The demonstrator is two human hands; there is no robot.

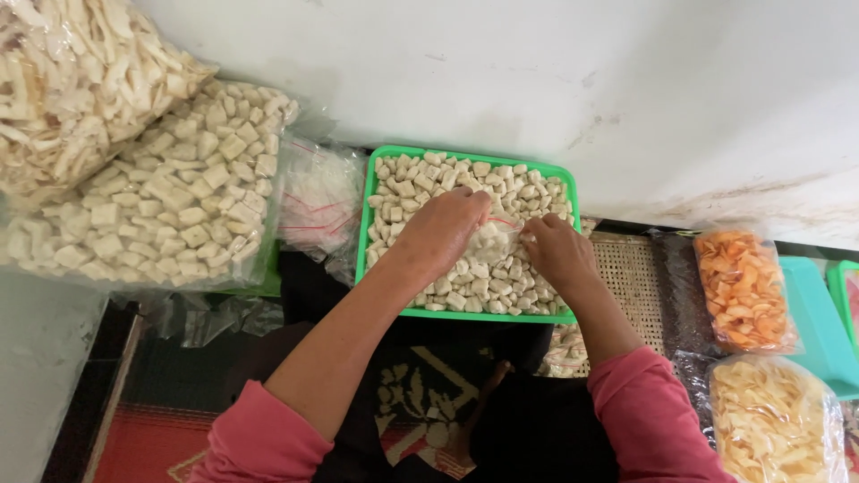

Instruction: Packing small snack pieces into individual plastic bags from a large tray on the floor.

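Both hands work over one green rectangular plastic tray (369,215) filled with small pale cube-shaped cracker pieces (465,183), too many to count. The left hand (440,234) rests on the pieces with its fingers curled down; whether it holds any pieces cannot be told. The right hand (557,252) pinches the edge of one small clear plastic bag (490,240), which lies between the two hands on top of the pieces and already contains some of them. Both forearms emerge from pink sleeves (644,411). Well to the left of the left hand lie two large clear plastic sacks: one sack of pale square cracker pieces (170,192) nearer the tray, and one sack of pale strip-shaped crackers (76,85) beyond it at the far left. Between the nearer sack and the tray sits one pile of empty clear plastic bags with red markings (318,201). To the right of the right hand lies one woven brown mat (631,282). Further right are two filled clear bags: one bag of orange chips (743,291) and, closer to the person, one bag of pale yellow chips (774,420). One turquoise plastic tray (819,331) lies just beside those bags at the right edge. Beyond both hands rises a white wall (537,72).
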